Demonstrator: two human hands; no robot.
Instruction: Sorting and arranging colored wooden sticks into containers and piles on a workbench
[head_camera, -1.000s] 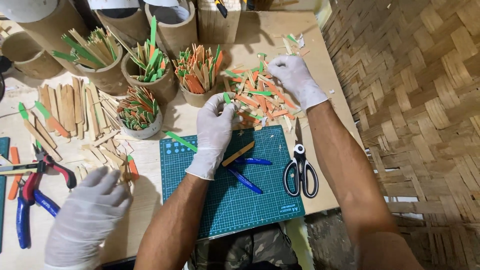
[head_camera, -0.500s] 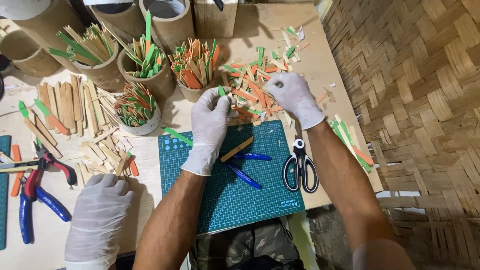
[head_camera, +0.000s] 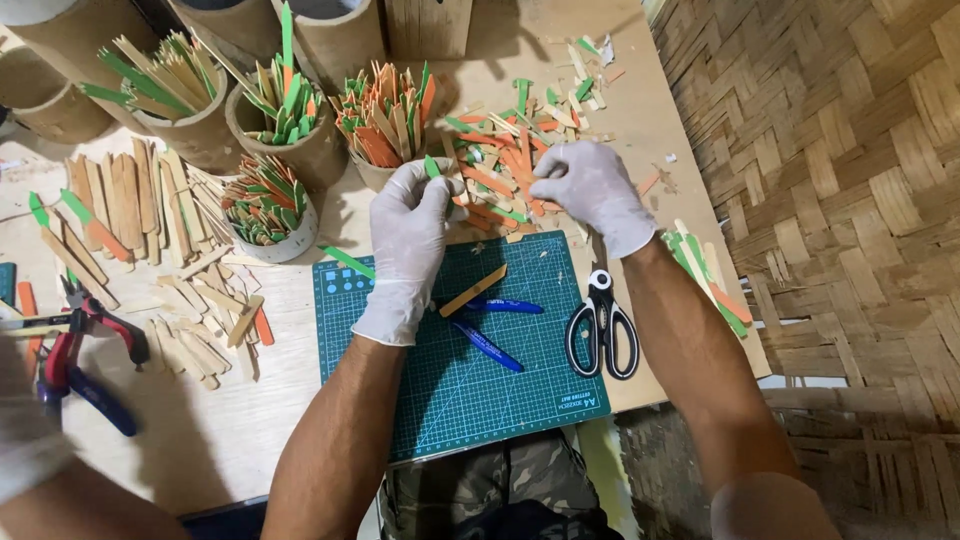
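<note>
The left hand (head_camera: 408, 232) pinches a green-tipped stick (head_camera: 432, 168); the right hand (head_camera: 590, 190), fingers curled, rests on the orange-and-green stick pile (head_camera: 495, 170) between them.

Table: pale wooden top (head_camera: 190, 450), left to centre | Wall or screen: woven bamboo matting (head_camera: 840, 190), right, tan, basket-weave | Light: even, soft shadows on the table

A loose heap of flat wooden craft sticks (head_camera: 500, 170), painted orange and green with some left bare, lies on the tabletop just beyond the cutting mat's far edge; the sticks cross one another at all angles; one small green-tipped stick (head_camera: 432, 167) stands upright, pinched between gloved fingers.
</note>
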